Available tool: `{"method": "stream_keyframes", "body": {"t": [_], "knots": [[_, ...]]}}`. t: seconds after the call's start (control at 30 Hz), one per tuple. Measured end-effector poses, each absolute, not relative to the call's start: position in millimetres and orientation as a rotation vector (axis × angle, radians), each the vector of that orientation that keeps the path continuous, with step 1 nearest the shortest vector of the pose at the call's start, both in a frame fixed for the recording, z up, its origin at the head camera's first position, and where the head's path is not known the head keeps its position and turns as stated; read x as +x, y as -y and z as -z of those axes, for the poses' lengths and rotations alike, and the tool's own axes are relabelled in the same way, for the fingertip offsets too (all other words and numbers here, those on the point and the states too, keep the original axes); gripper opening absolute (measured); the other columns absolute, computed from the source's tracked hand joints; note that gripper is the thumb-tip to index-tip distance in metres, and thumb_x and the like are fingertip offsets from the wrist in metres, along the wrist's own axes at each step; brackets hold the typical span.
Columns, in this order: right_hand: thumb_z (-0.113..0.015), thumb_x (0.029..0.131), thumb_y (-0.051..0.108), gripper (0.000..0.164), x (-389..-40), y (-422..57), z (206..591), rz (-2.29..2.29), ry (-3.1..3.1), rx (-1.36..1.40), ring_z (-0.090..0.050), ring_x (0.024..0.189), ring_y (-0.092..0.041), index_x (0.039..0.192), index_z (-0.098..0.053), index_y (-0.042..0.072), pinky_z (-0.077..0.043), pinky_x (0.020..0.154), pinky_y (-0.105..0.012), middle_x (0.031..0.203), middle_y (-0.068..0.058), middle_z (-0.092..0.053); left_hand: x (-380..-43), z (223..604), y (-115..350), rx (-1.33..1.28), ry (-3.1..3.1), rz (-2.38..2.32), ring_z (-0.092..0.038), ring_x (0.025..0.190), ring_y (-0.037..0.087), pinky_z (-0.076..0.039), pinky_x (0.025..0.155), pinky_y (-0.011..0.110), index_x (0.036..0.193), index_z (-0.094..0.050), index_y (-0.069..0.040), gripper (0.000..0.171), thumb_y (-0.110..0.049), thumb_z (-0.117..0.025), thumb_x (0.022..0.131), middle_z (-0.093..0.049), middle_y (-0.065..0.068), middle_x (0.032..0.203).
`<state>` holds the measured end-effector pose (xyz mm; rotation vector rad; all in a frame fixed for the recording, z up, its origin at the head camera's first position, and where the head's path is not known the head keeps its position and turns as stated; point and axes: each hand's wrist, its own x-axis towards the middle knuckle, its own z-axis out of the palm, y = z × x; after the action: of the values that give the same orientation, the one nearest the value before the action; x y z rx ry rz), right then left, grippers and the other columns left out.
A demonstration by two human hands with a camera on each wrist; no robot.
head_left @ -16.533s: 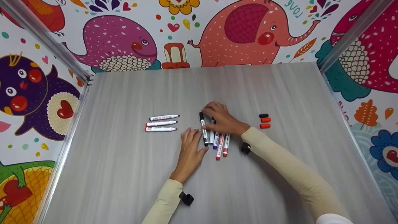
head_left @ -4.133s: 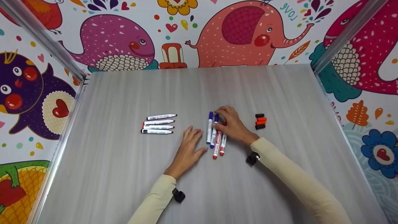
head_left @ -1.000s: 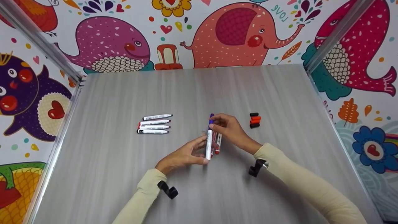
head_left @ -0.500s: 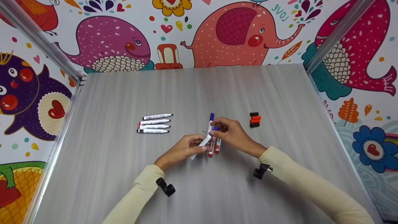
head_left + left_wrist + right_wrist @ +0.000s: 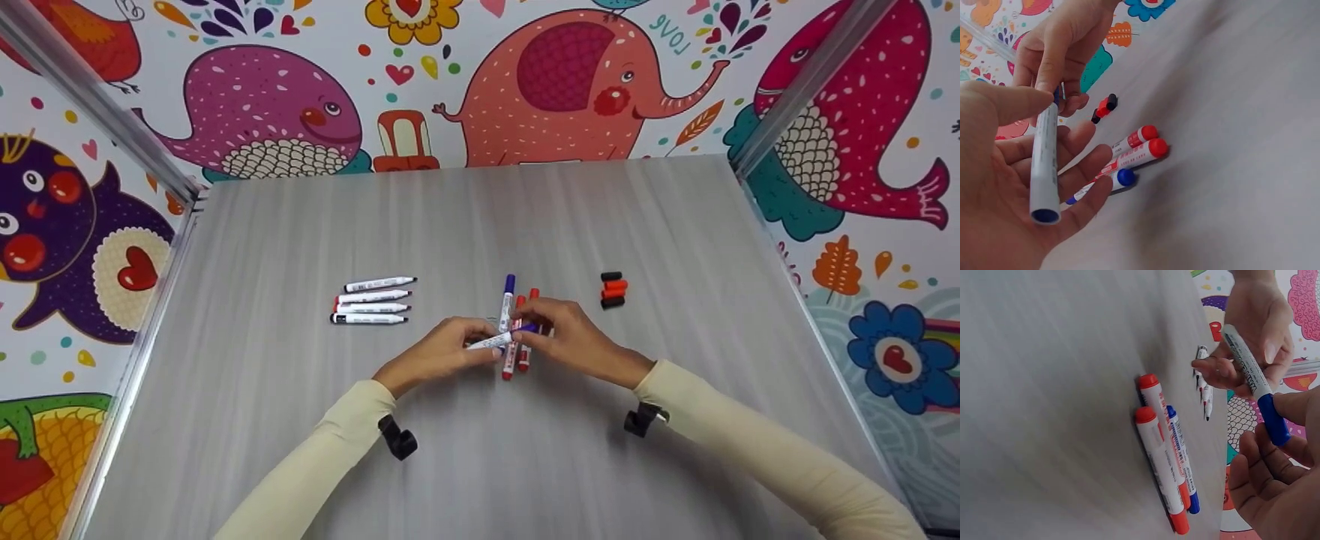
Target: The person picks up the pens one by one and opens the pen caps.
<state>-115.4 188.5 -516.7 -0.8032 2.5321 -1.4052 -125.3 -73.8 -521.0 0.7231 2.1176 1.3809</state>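
Above the table, a white marker with a blue cap [image 5: 1273,419] is held between both hands. My right hand [image 5: 577,337] pinches the cap between thumb and fingers. The white barrel [image 5: 1044,163] lies across the fingers of my left hand [image 5: 431,354], its thumb over it; its blue-plugged end faces the left wrist camera. Beneath the hands, another capped blue marker [image 5: 506,306] lies on the table beside two capped red markers, one [image 5: 1154,396] in the middle and one [image 5: 1161,464] at the outer side. The hands partly cover them in the head view.
Several uncapped white markers [image 5: 373,308] lie in a row on the left of the grey table [image 5: 465,465], tips to the right. Several loose black and red caps [image 5: 613,286] stand in a short column on the right. Patterned walls [image 5: 270,112] border the table.
Another uncapped marker and cap have joined the side groups since the oldest frame. Lately a blue marker has been picked up and turned from lengthwise to crosswise between both hands.
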Motion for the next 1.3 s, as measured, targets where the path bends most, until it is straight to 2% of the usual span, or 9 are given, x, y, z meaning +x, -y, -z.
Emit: {"method": "stream_keyframes", "body": {"t": [0.2,0.47,0.67,0.87,1.0,1.13,1.3], "knots": [[-0.083,0.099,0.006,0.030,-114.3,-192.7,521.2,1.294,-2.568,-0.893,-0.067,0.094,-0.015,0.128,-0.075,0.003,-0.060,0.085,-0.030,0.110,-0.003,-0.072,-126.2,521.7,63.8,0.809,-2.306,-1.280,-0.064,0.088,0.013,-0.055,0.081,0.032,0.117,-0.079,-0.001,0.017,-0.010,-0.075,0.103,-0.079,0.006,0.105],[-0.081,0.100,0.005,0.027,-112.2,-195.3,529.0,1.162,-2.600,-0.952,-0.069,0.101,-0.017,0.126,-0.075,0.006,-0.062,0.091,-0.040,0.116,-0.005,-0.069,-123.2,524.0,54.2,0.938,-2.533,-1.137,-0.059,0.078,0.011,-0.054,0.073,0.034,0.107,-0.081,-0.003,0.010,-0.010,-0.081,0.101,-0.079,0.004,0.095],[-0.080,0.102,0.008,0.028,-111.7,-196.1,531.9,1.112,-2.589,-0.951,-0.069,0.105,-0.023,0.129,-0.075,0.007,-0.061,0.093,-0.044,0.121,-0.007,-0.067,-121.4,527.3,50.2,0.984,-2.636,-1.034,-0.060,0.079,0.011,-0.055,0.073,0.036,0.107,-0.081,-0.006,0.008,-0.012,-0.081,0.101,-0.078,0.002,0.096],[-0.077,0.105,0.012,0.030,-111.7,-196.5,531.1,1.070,-2.590,-0.951,-0.066,0.108,-0.023,0.135,-0.075,0.008,-0.059,0.096,-0.044,0.128,-0.007,-0.067,-118.5,528.0,48.4,1.066,-2.717,-0.951,-0.069,0.089,0.018,-0.060,0.081,0.042,0.110,-0.080,-0.005,0.012,-0.015,-0.080,0.103,-0.080,0.004,0.102],[-0.074,0.107,0.014,0.027,-113.4,-195.7,530.6,1.063,-2.572,-0.955,-0.065,0.107,-0.018,0.133,-0.076,0.009,-0.059,0.095,-0.041,0.126,-0.004,-0.071,-116.6,528.4,48.5,1.057,-2.719,-0.971,-0.072,0.096,0.020,-0.061,0.087,0.042,0.112,-0.080,-0.005,0.015,-0.017,-0.079,0.104,-0.080,0.005,0.107],[-0.070,0.109,0.012,0.021,-116.7,-194.0,531.5,1.083,-2.541,-0.972,-0.064,0.098,-0.013,0.128,-0.077,0.008,-0.058,0.089,-0.038,0.117,-0.004,-0.077,-116.6,529.2,48.9,1.086,-2.707,-0.975,-0.073,0.098,0.021,-0.061,0.089,0.043,0.113,-0.080,-0.005,0.015,-0.018,-0.077,0.105,-0.080,0.005,0.107],[-0.068,0.110,0.011,0.016,-119.1,-191.6,530.9,1.070,-2.527,-0.980,-0.060,0.086,-0.011,0.119,-0.080,0.006,-0.054,0.079,-0.033,0.101,-0.007,-0.079,-117.5,528.4,50.3,1.196,-2.695,-0.852,-0.066,0.088,0.017,-0.059,0.078,0.040,0.113,-0.077,-0.009,0.013,-0.020,-0.074,0.108,-0.077,0.002,0.099]]}}
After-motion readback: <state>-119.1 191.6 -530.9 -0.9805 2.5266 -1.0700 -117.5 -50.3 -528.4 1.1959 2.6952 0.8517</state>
